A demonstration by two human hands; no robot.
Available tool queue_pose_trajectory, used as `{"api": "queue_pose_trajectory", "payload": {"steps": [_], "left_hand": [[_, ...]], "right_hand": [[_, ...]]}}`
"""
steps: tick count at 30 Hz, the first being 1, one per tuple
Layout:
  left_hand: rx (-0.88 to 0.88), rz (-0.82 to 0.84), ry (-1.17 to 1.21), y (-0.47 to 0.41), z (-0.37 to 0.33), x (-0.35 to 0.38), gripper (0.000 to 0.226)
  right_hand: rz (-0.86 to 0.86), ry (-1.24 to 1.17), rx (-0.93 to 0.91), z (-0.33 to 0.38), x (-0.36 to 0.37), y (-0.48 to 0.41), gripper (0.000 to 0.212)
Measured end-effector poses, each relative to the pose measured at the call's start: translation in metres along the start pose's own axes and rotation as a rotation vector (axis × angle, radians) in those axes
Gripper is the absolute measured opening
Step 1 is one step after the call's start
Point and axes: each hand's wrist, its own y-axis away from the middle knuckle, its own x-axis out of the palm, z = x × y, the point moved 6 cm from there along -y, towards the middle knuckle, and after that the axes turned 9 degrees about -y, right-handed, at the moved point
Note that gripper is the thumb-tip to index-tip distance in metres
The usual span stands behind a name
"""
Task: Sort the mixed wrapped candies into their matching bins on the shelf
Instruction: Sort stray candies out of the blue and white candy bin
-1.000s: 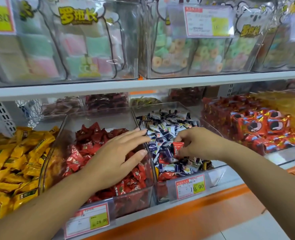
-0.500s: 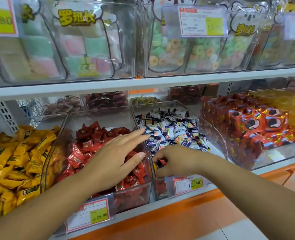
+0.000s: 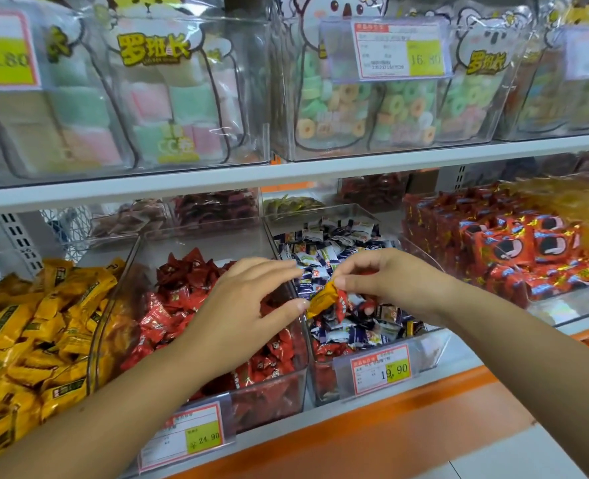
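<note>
My right hand [image 3: 393, 281] hovers over the clear bin [image 3: 436, 347] of blue-and-white candies [image 3: 334, 243] and pinches a yellow-orange wrapped candy [image 3: 322, 299]. A red wrapped candy [image 3: 342, 303] sits right against the yellow one under the same fingertips. My left hand [image 3: 248, 307] is spread flat over the bin [image 3: 272, 402] of red candies [image 3: 186, 281], fingers straight, with the thumb tip touching the yellow candy's left end. More red wrappers lie mixed in at the front of the blue-and-white bin.
Yellow wrapped candies [image 3: 27, 326] fill the container at far left. Red packs with a cartoon face [image 3: 514, 247] fill the bin at right. A white shelf board [image 3: 286, 174] carries tall clear boxes of pastel sweets overhead. Price tags hang on the bin fronts.
My right hand dipped to the front of the blue-and-white bin and has come up holding a yellow candy beside a red one. My left hand shifted right until its thumb met the candy.
</note>
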Motion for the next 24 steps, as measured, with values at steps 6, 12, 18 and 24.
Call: {"api": "queue_pose_trajectory", "payload": {"steps": [6, 12, 18, 24], "left_hand": [[-0.084, -0.039, 0.142, -0.017, -0.019, -0.005, 0.040], [-0.176, -0.109, 0.275, -0.020, -0.003, 0.000, 0.034], [-0.239, -0.150, 0.494, -0.015, 0.005, -0.009, 0.021], [-0.244, -0.111, 0.616, -0.004, 0.021, -0.011, 0.023]], "right_hand": [[-0.006, -0.041, -0.091, 0.013, 0.006, -0.004, 0.011], [-0.041, -0.006, -0.022, 0.011, -0.005, -0.004, 0.013], [-0.054, 0.297, -0.107, 0.023, -0.015, 0.002, 0.002], [0.328, 0.839, -0.115, 0.000, 0.060, 0.001, 0.009]]}}
